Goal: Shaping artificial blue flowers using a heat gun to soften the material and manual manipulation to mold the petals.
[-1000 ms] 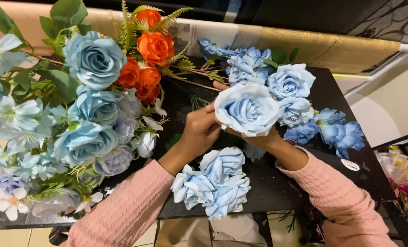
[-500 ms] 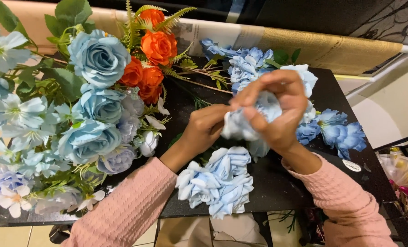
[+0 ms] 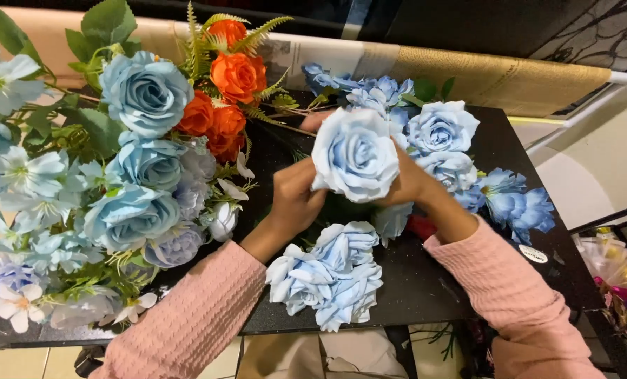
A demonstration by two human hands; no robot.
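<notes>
A large pale blue artificial rose (image 3: 355,154) is held up between both hands over the black table (image 3: 433,288). My left hand (image 3: 294,200) grips its left underside. On the rose's right side, my right hand (image 3: 413,184) cups the bloom from behind. Both arms wear pink sleeves. Below the hands lie two or three loose pale blue blooms (image 3: 331,275) on the table. More blue roses (image 3: 441,128) lie just behind the held one.
A big bouquet of blue roses (image 3: 145,95), white and lilac flowers and green leaves fills the left half. Orange roses (image 3: 235,77) with fern sprigs sit at the top middle. Darker blue blooms (image 3: 520,203) lie at the right edge. Colourful wrapping (image 3: 619,274) sits off the table at right.
Half a second ago my right hand covered the rose from above; now the bloom faces up, fully open to view, with the hand behind it. The left hand stayed at its base.
</notes>
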